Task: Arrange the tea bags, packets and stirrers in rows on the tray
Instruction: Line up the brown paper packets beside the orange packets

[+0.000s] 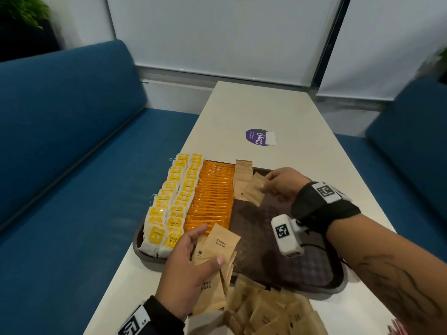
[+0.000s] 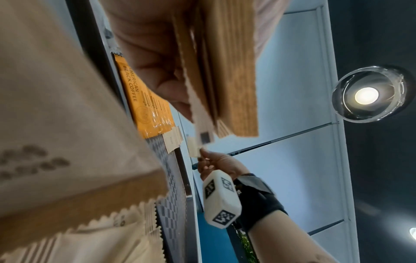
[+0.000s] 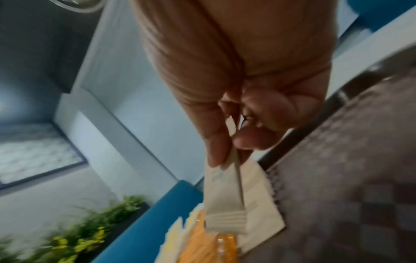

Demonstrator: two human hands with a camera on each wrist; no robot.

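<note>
A dark brown tray (image 1: 321, 274) sits on the white surface (image 1: 278, 112). Along its left side stand two rows of yellow tea bags (image 1: 169, 204), then a row of orange coffee packets (image 1: 210, 199), then a short row of brown sugar packets (image 1: 243, 175) at the far edge.

The right hand (image 1: 281, 184) hovers above the far middle of the tray, thumb and fingers pinching a brown sugar packet (image 1: 255, 191) just beside that short row; the right wrist view shows the packet (image 3: 225, 201) hanging from the fingertips above the laid ones.

The left hand (image 1: 191, 267) is at the tray's near edge, fingers curled around a fanned bunch of sugar packets (image 1: 219, 245). A loose heap of packets (image 1: 266, 308) lies on the surface just nearer than the tray.
</note>
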